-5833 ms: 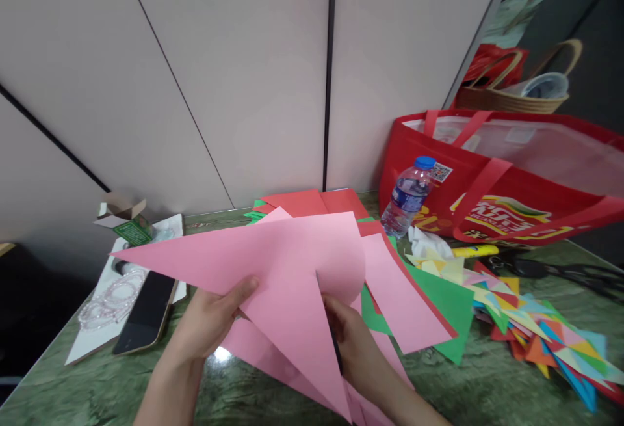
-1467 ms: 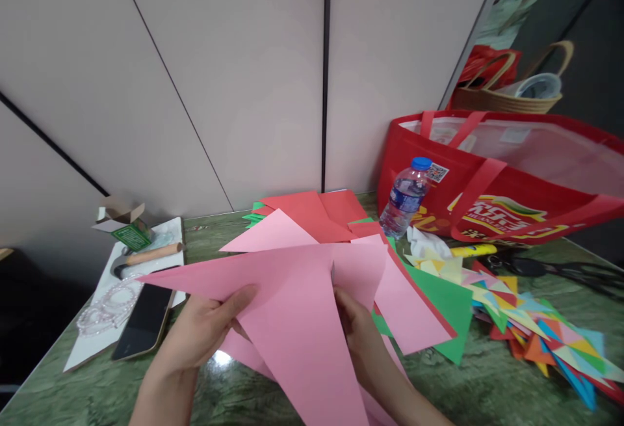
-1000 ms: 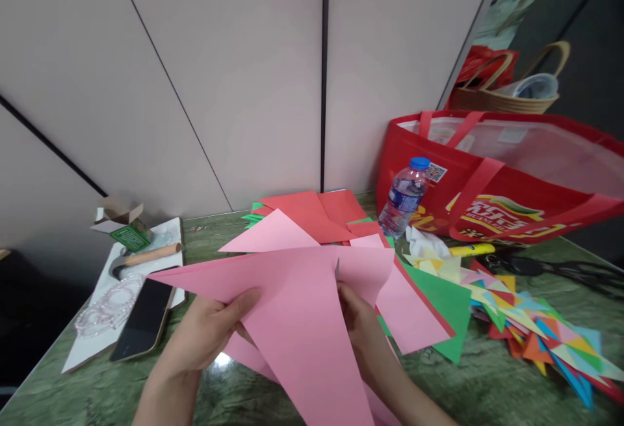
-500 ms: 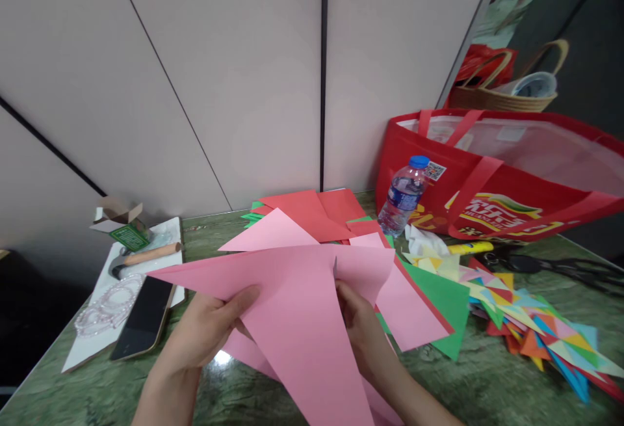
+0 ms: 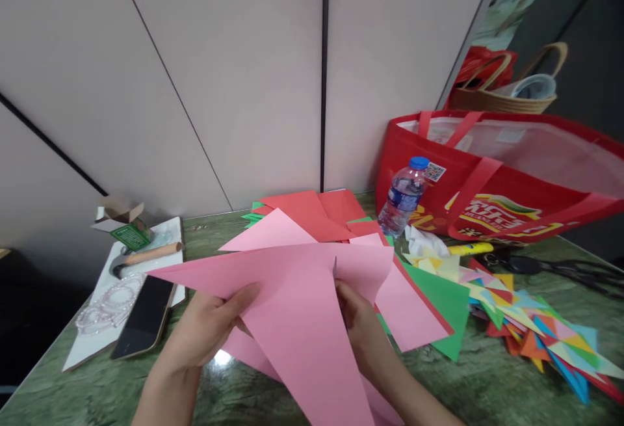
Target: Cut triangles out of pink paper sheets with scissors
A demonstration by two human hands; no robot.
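A large folded sheet of pink paper point(image 5: 297, 322) hangs between my hands, with a cut running up its right part. My left hand point(image 5: 207, 322) pinches its left side, thumb on top and fingers underneath. My right hand point(image 5: 358, 319) is closed on scissors point(image 5: 335, 266); just a thin blade tip shows at the top of the cut, and the handles are hidden by the hand and paper. To the right of the cut, a pink flap point(image 5: 368, 270) curls over my right hand. Beyond lie red sheets point(image 5: 316, 211), a green sheet point(image 5: 439, 302) and more pink sheets point(image 5: 409, 309).
At left are a phone point(image 5: 143, 319), a hammer point(image 5: 151, 255), a bead string point(image 5: 104, 309) and a small green box point(image 5: 129, 231). A water bottle point(image 5: 402, 198), red bag point(image 5: 511, 185), yellow marker point(image 5: 470, 248), dark scissors-like tool point(image 5: 546, 266) and colourful folded paper pieces point(image 5: 541, 328) occupy the right.
Almost nothing differs. The pink flap right of the cut has shifted very slightly; both hands keep their hold in the same place.
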